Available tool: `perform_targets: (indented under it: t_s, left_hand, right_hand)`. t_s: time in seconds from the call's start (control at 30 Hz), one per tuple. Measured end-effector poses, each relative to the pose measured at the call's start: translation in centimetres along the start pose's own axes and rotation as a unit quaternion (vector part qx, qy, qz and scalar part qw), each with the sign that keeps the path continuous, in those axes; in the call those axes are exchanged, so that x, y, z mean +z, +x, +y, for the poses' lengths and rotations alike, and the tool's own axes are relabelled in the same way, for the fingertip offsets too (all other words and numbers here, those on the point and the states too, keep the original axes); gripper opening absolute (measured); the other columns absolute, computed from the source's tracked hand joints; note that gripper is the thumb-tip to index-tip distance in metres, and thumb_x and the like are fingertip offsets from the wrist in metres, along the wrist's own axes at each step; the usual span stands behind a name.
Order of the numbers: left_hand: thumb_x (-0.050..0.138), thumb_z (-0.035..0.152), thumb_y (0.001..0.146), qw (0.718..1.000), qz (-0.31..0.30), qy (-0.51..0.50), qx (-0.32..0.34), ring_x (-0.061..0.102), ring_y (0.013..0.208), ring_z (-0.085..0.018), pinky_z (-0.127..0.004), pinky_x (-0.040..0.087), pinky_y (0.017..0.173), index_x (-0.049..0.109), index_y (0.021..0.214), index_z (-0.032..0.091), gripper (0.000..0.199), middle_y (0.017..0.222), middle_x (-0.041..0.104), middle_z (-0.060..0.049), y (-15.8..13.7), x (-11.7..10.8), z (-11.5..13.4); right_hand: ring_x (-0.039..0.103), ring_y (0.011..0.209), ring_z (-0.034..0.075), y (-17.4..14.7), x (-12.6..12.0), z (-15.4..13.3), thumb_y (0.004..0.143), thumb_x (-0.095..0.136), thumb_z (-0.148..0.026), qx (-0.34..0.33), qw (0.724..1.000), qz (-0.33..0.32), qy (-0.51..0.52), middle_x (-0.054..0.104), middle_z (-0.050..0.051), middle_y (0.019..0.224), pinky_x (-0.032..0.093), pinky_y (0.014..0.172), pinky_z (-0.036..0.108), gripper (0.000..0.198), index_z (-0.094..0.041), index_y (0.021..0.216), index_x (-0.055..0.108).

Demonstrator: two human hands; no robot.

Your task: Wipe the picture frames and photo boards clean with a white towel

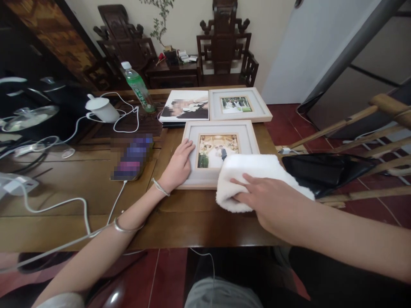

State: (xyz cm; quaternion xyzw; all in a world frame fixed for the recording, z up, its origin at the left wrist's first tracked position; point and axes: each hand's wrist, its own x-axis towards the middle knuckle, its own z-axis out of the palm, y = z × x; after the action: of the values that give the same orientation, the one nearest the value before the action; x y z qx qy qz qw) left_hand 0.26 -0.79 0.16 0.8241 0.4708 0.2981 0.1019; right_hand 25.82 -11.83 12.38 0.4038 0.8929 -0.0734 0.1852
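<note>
A light wooden picture frame (205,182) with a wedding photo lies flat on the wooden table. My left hand (180,164) rests on its left edge, fingers stretched along the border. With my right hand (263,196) I grip a fluffy white cloth (253,164), which covers the frame's lower right corner. Part of the cloth hangs past the corner to the right. Behind this frame lie a second framed wedding photo (236,105) and a white-edged photo album or panel (186,105).
A phone (133,158) on a charging cable lies left of the frame. Farther back stand a green-labelled bottle (139,87) and a white lidded cup (102,109). Loose white cables cross the table's left side. A wooden chair (362,124) with a black bag (324,169) is at the right.
</note>
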Motion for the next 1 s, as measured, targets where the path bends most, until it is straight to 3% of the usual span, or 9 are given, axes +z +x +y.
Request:
perform_targets:
  t_s: [0.1, 0.23, 0.4, 0.53, 0.73, 0.9, 1.0]
  left_hand:
    - [0.039, 0.009, 0.083, 1.0, -0.006, 0.005, 0.003, 0.034, 0.142, -0.029, -0.051, 0.028, 0.119, 0.054, 0.13, 0.01, 0.05, 0.144, 0.049, -0.015, 0.0, 0.0, -0.1]
    - [0.039, 0.009, 0.084, 1.0, -0.007, 0.004, 0.006, 0.033, 0.142, -0.029, -0.053, 0.028, 0.118, 0.054, 0.131, 0.015, 0.05, 0.145, 0.049, -0.011, -0.1, 0.2, -0.3]
    - [0.037, 0.009, 0.086, 1.0, 0.006, 0.007, 0.019, 0.033, 0.142, -0.028, -0.05, 0.029, 0.119, 0.054, 0.13, 0.011, 0.047, 0.143, 0.049, -0.014, -0.2, 0.4, -0.6]
    - [0.038, 0.009, 0.087, 1.0, 0.009, 0.01, 0.024, 0.034, 0.142, -0.028, -0.05, 0.029, 0.118, 0.054, 0.13, 0.009, 0.046, 0.142, 0.05, -0.016, -0.2, 0.3, -0.6]
    - [0.037, 0.009, 0.087, 1.0, 0.006, 0.011, 0.02, 0.036, 0.141, -0.028, -0.05, 0.03, 0.118, 0.054, 0.13, 0.01, 0.046, 0.143, 0.05, -0.016, -0.2, 0.2, -0.6]
    - [0.037, 0.009, 0.086, 1.0, 0.003, 0.019, 0.013, 0.035, 0.141, -0.028, -0.05, 0.03, 0.118, 0.053, 0.131, 0.012, 0.047, 0.143, 0.05, -0.014, -0.1, 0.2, -0.3]
    - [0.037, 0.009, 0.086, 1.0, 0.006, 0.023, 0.01, 0.035, 0.141, -0.028, -0.05, 0.03, 0.118, 0.053, 0.13, 0.011, 0.048, 0.143, 0.05, -0.014, -0.1, 0.2, -0.2]
  right_hand:
    - [0.041, 0.136, 0.032, 1.3, 0.9, 0.5, 0.071, 0.051, 0.0, -0.019, 0.999, 0.042, -0.013, 0.042, 0.004, 0.15, 0.05, 0.1, 0.044, 0.066, -0.024, 0.132, 0.059]
    - [0.038, 0.137, 0.033, 5.2, 1.9, 4.9, 0.075, 0.047, 0.003, -0.019, 0.987, 0.13, -0.088, 0.043, 0.01, 0.15, 0.043, 0.103, 0.049, 0.059, -0.016, 0.13, 0.059]
    - [0.026, 0.141, 0.038, 10.6, -0.1, 11.3, 0.076, 0.039, 0.009, 0.034, 0.978, 0.162, -0.129, 0.026, 0.012, 0.158, 0.039, 0.101, 0.059, 0.068, -0.015, 0.139, 0.05]
    - [0.013, 0.143, 0.047, 13.2, -1.2, 13.0, 0.078, 0.043, 0.006, 0.088, 0.97, 0.186, -0.129, 0.01, 0.014, 0.162, 0.031, 0.102, 0.066, 0.069, -0.018, 0.142, 0.046]
    - [0.018, 0.138, 0.054, 12.0, 0.5, 9.2, 0.081, 0.047, 0.001, 0.107, 0.981, 0.102, -0.123, 0.018, 0.018, 0.16, 0.026, 0.103, 0.07, 0.061, -0.018, 0.139, 0.052]
    - [0.029, 0.134, 0.055, 6.1, 0.4, 3.6, 0.074, 0.057, -0.001, 0.069, 0.994, 0.021, -0.082, 0.027, 0.018, 0.157, 0.038, 0.097, 0.066, 0.064, -0.018, 0.136, 0.056]
    - [0.044, 0.128, 0.047, 2.7, -0.6, 0.6, 0.073, 0.055, 0.001, 0.014, 1.0, -0.002, -0.014, 0.037, 0.015, 0.152, 0.049, 0.091, 0.056, 0.067, -0.023, 0.136, 0.055]
